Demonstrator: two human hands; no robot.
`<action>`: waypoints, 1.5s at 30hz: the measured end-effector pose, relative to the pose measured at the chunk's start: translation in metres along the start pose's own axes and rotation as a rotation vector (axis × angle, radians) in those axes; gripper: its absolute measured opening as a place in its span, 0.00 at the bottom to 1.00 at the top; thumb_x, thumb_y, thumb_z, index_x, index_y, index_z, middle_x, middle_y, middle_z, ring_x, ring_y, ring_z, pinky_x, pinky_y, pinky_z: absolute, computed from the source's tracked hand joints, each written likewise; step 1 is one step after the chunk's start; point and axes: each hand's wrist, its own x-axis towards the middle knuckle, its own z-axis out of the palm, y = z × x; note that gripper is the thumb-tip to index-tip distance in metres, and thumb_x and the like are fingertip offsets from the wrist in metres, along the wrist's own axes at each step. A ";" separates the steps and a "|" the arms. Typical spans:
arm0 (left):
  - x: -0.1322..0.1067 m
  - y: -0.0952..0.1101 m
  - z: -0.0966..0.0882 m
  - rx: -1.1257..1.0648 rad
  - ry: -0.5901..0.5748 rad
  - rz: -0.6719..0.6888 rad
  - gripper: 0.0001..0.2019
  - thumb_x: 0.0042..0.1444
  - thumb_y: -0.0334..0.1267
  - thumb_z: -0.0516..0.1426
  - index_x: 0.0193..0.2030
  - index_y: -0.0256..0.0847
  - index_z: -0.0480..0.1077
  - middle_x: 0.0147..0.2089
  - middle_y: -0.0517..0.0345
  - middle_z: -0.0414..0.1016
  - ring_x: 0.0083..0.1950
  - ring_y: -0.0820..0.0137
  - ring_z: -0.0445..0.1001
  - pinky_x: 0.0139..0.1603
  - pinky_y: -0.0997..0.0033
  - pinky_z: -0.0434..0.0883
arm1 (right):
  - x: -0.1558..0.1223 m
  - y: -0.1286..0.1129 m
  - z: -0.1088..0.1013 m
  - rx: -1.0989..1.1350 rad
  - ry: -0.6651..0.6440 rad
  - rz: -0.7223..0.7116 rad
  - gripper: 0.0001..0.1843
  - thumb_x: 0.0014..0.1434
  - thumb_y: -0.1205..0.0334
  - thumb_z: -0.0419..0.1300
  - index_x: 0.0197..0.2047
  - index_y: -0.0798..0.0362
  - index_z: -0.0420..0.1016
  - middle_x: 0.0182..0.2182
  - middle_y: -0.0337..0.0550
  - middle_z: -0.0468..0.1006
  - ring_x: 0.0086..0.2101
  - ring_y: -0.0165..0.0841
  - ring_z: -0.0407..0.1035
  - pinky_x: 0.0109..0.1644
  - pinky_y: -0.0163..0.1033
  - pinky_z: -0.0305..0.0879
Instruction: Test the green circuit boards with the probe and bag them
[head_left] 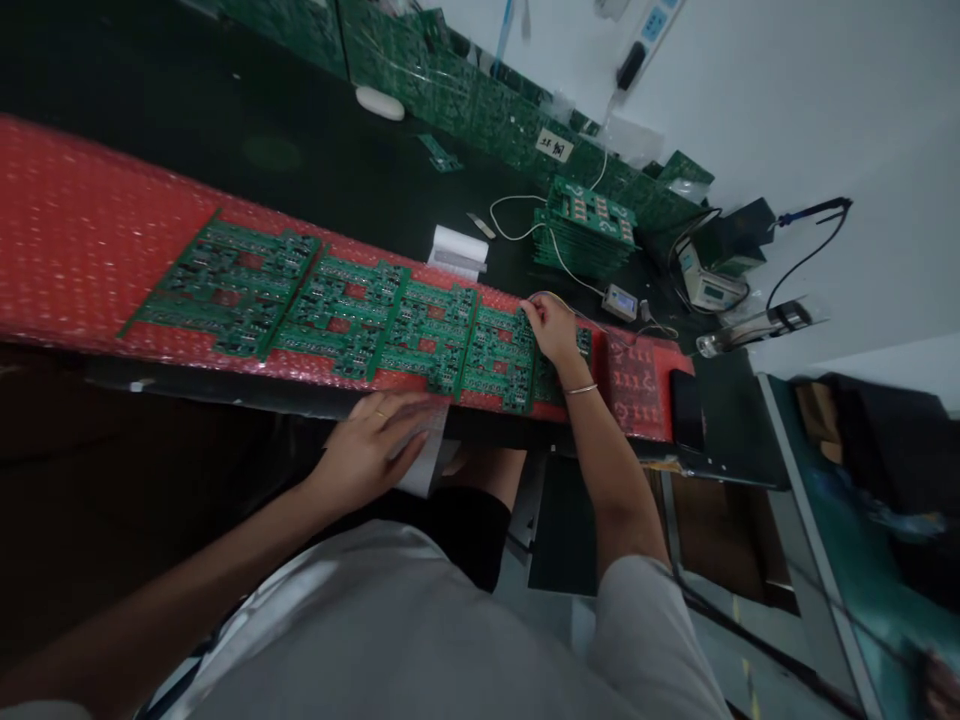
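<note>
A grey shirt (420, 630) is seen nearest; beyond, green circuit boards (371, 318) are lined up on red bubble wrap (82, 240). By its near edge, the left hand (369, 445) is loosely spread, nothing visibly held. Over the boards, the right hand's (553, 330) fingers are bent together; any grip cannot be told.
</note>
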 end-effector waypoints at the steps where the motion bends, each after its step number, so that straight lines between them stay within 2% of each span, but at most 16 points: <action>1: -0.004 -0.004 -0.002 -0.004 0.029 -0.020 0.14 0.67 0.37 0.55 0.57 0.48 0.75 0.56 0.49 0.78 0.55 0.55 0.77 0.55 0.49 0.75 | 0.000 0.001 0.001 -0.001 0.003 -0.001 0.24 0.71 0.39 0.51 0.35 0.48 0.75 0.39 0.47 0.82 0.43 0.41 0.74 0.54 0.45 0.67; 5: -0.015 -0.015 -0.009 -0.020 0.148 -0.050 0.12 0.65 0.34 0.57 0.53 0.48 0.76 0.52 0.50 0.77 0.52 0.57 0.77 0.54 0.54 0.76 | -0.001 0.003 0.002 0.002 0.013 -0.002 0.24 0.71 0.39 0.51 0.36 0.47 0.74 0.40 0.48 0.82 0.45 0.42 0.74 0.56 0.47 0.67; 7: -0.018 -0.018 -0.010 -0.027 0.167 -0.053 0.11 0.65 0.33 0.57 0.52 0.48 0.75 0.52 0.50 0.77 0.52 0.58 0.77 0.54 0.57 0.76 | -0.003 0.004 0.003 -0.005 0.009 -0.014 0.24 0.71 0.39 0.50 0.36 0.47 0.74 0.41 0.48 0.82 0.46 0.43 0.74 0.57 0.48 0.66; 10: -0.022 -0.020 -0.009 -0.033 0.145 -0.066 0.09 0.66 0.33 0.57 0.50 0.46 0.76 0.50 0.50 0.76 0.53 0.60 0.76 0.54 0.59 0.77 | -0.005 0.005 0.005 -0.033 0.023 -0.039 0.25 0.72 0.39 0.48 0.37 0.48 0.75 0.40 0.49 0.82 0.46 0.44 0.73 0.57 0.49 0.66; 15: -0.026 -0.020 0.001 -0.080 -0.012 -0.089 0.07 0.67 0.38 0.58 0.46 0.46 0.78 0.49 0.51 0.77 0.50 0.61 0.76 0.53 0.58 0.77 | -0.006 0.009 0.009 -0.034 0.024 -0.024 0.27 0.72 0.38 0.47 0.39 0.49 0.75 0.41 0.51 0.81 0.45 0.44 0.72 0.57 0.51 0.66; 18: -0.027 -0.023 0.011 -0.072 -0.051 -0.117 0.08 0.67 0.40 0.58 0.44 0.44 0.79 0.47 0.49 0.77 0.50 0.60 0.76 0.51 0.58 0.76 | -0.006 0.011 0.010 -0.019 0.027 -0.016 0.28 0.72 0.36 0.46 0.39 0.49 0.75 0.41 0.52 0.80 0.46 0.45 0.72 0.58 0.53 0.66; 24: -0.029 -0.027 0.026 -0.067 -0.001 -0.175 0.10 0.68 0.42 0.57 0.43 0.44 0.80 0.45 0.50 0.78 0.49 0.61 0.75 0.50 0.60 0.75 | -0.007 0.015 0.013 -0.028 0.047 -0.020 0.28 0.72 0.36 0.46 0.39 0.49 0.74 0.39 0.50 0.80 0.44 0.44 0.73 0.57 0.53 0.66; 31: -0.030 -0.027 0.030 -0.095 0.093 -0.147 0.10 0.68 0.42 0.57 0.40 0.45 0.80 0.43 0.52 0.78 0.46 0.64 0.75 0.47 0.63 0.74 | -0.008 0.015 0.012 -0.026 0.060 -0.034 0.30 0.71 0.34 0.45 0.39 0.49 0.74 0.39 0.50 0.79 0.44 0.45 0.73 0.57 0.53 0.66; 36: -0.028 -0.023 0.028 -0.084 0.042 -0.185 0.13 0.70 0.41 0.55 0.39 0.45 0.79 0.43 0.52 0.78 0.46 0.64 0.75 0.49 0.62 0.74 | -0.008 0.014 0.011 -0.024 0.045 -0.024 0.29 0.72 0.35 0.45 0.39 0.50 0.74 0.39 0.50 0.79 0.45 0.46 0.72 0.57 0.54 0.65; 40: -0.026 -0.022 0.027 -0.069 0.041 -0.159 0.11 0.68 0.38 0.55 0.38 0.45 0.79 0.43 0.52 0.78 0.47 0.64 0.74 0.50 0.61 0.74 | -0.008 0.015 0.012 -0.036 0.037 -0.020 0.28 0.73 0.37 0.46 0.40 0.50 0.74 0.39 0.50 0.79 0.45 0.44 0.72 0.57 0.53 0.65; 45: -0.028 -0.020 0.028 -0.056 0.049 -0.154 0.11 0.68 0.39 0.55 0.38 0.43 0.79 0.42 0.52 0.79 0.46 0.63 0.74 0.49 0.61 0.73 | -0.008 0.017 0.016 -0.096 0.063 -0.046 0.32 0.73 0.35 0.42 0.40 0.51 0.75 0.38 0.50 0.79 0.44 0.43 0.72 0.55 0.51 0.66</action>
